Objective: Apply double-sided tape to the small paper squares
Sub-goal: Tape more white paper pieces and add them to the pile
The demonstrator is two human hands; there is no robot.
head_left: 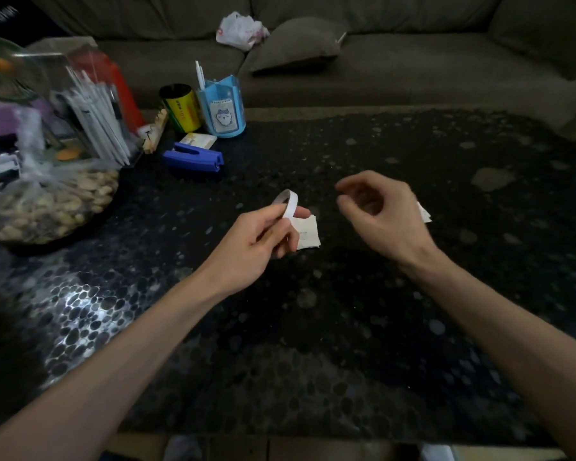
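One small stack of paper squares (308, 232) lies flat on the dark pebble-patterned table (313, 344), near the middle, just right of the left hand (263, 236) and partly hidden by its fingers. That hand pinches a thin white roll of double-sided tape (287, 203) between thumb and forefinger and holds the ring upright just above the stack's left edge; its other fingers curl underneath. A second bit of white paper (424, 213) shows farther right on the table, mostly hidden behind the right hand (379, 214). The right hand hovers above the surface, apart from the left, with its fingers loosely curled and thumb and forefinger parted; nothing shows between them.

Farther away and to the left lies a blue stapler (193, 158), with a small pale box (198, 140) just beyond it. Behind those stand a yellow can (180, 108) and a light blue pen holder (222, 109) side by side. At the far left sit a clear holder of pens (94, 121) and a clear bag of peanuts (47, 201). Beyond the table runs a brown sofa (413, 61) carrying a cushion (296, 44) and a white plastic bag (241, 29).
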